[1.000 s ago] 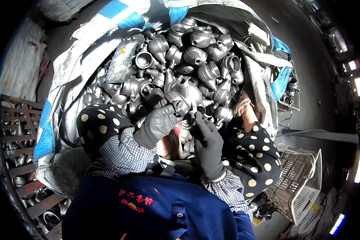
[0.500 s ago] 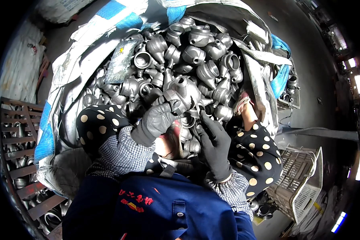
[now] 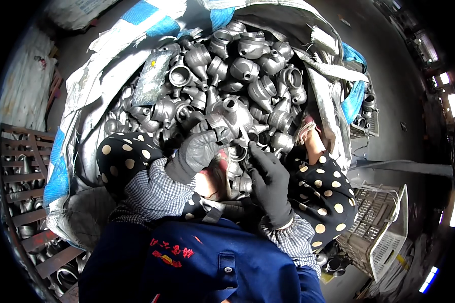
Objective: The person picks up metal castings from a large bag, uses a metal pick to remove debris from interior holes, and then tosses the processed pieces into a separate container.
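My left hand (image 3: 196, 152), in a grey glove, is closed around the near left side of a grey metal casting (image 3: 237, 116). The casting has a rounded body, with a short open spout facing up. My right hand (image 3: 271, 183), in a dark glove, is on the casting's near right side, fingers pinched together. From its fingertips a thin, pale, narrow tool (image 3: 244, 135) reaches to the casting's edge; its exact kind is unclear. Many similar castings (image 3: 262, 91) lie heaped just beyond both hands.
A large white woven sack (image 3: 93, 96) with blue straps surrounds the heap. A flat, dull metal plate (image 3: 152, 78) rests on the castings at the left. A slatted rusty metal bin (image 3: 28, 177) with castings stands at far left, a pale plastic crate (image 3: 376, 222) at right.
My right hand has shifted slightly left, and the thin tool's angle against the casting has changed. The casting has tilted slightly. My left hand keeps its hold.
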Available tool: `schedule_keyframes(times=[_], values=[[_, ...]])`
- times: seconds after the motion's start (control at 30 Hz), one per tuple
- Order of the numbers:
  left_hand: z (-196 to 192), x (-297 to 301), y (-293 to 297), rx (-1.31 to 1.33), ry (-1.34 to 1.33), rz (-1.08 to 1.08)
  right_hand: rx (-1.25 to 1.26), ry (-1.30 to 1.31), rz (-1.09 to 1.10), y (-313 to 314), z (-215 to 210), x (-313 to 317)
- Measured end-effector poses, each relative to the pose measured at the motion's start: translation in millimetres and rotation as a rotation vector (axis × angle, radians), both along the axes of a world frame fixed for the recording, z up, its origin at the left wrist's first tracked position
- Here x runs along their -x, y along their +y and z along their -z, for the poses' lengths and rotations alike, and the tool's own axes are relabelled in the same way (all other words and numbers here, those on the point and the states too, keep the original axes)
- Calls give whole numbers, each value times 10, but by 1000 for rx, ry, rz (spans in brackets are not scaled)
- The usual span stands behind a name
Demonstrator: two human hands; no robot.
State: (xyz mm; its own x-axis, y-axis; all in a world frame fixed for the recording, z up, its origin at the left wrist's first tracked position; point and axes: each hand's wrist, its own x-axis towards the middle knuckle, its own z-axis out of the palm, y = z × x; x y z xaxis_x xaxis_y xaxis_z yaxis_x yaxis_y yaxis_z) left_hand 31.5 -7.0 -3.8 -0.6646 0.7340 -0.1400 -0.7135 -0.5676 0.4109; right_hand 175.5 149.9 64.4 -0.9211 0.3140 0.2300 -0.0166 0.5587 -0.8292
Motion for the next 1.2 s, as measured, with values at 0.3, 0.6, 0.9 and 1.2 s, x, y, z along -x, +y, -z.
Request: schedule_keyframes(times=[0.3,0.6,0.9,1.2], values=[[285,69,-17,-139,122,41,85,-19,-3,29,75,9],[46,69,2,-183,74,98,181,-20,-33,40,77,2],[146,105,66,-388,174,196,1056,-274,36,31,-206,16],[-208,-13,30,-90,131,93,1049,-310,28,27,-75,-19]])
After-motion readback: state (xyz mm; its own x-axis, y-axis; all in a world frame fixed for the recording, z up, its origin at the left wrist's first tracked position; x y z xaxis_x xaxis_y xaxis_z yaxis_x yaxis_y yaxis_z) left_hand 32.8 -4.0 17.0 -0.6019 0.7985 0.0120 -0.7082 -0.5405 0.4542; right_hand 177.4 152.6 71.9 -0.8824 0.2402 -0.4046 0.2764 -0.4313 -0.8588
